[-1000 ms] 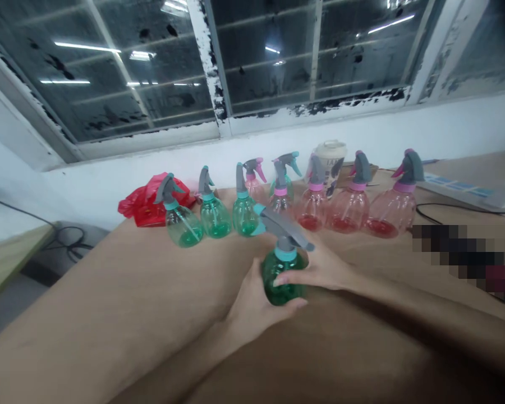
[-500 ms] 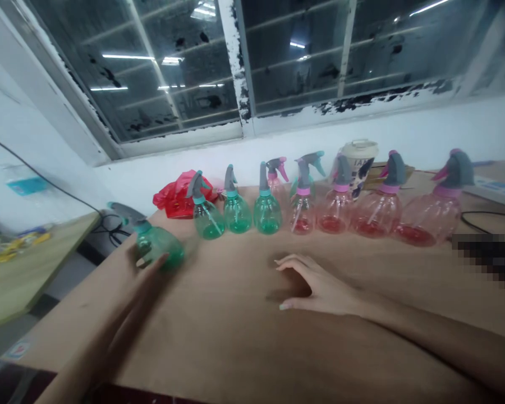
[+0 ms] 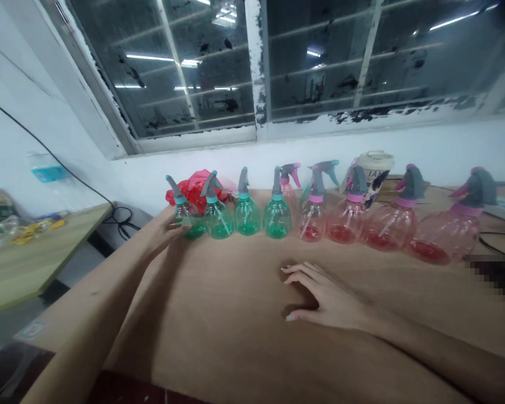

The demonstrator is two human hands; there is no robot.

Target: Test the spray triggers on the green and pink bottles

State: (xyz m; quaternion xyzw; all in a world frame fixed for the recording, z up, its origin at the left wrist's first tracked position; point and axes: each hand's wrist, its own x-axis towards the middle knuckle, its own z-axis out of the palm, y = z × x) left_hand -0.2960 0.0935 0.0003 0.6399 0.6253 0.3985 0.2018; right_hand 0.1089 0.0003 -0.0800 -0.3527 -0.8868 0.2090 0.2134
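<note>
My left hand (image 3: 170,231) is wrapped round the body of a green spray bottle (image 3: 197,225), which stands nearly upright at the left end of a row. Beside it in the row is another green spray bottle (image 3: 219,219), followed by two more green ones. Further right the row goes on with several pink spray bottles (image 3: 312,221) that have grey and pink heads and red liquid inside. My right hand (image 3: 315,294) rests on the table in front of the row, fingers curved and apart, holding nothing.
Behind the row lie a red plastic bag (image 3: 200,182), two more spray bottles and a white cup (image 3: 376,163) with a lid. A wooden table (image 3: 227,314) carries everything. To the left is a lower side table (image 3: 73,247), with black cable (image 3: 124,219) between. A blurred-out dark patch is at right.
My left hand has brought the green spray bottle from tilted at the left to nearly upright at the row's end. My right hand has stayed about where it was.
</note>
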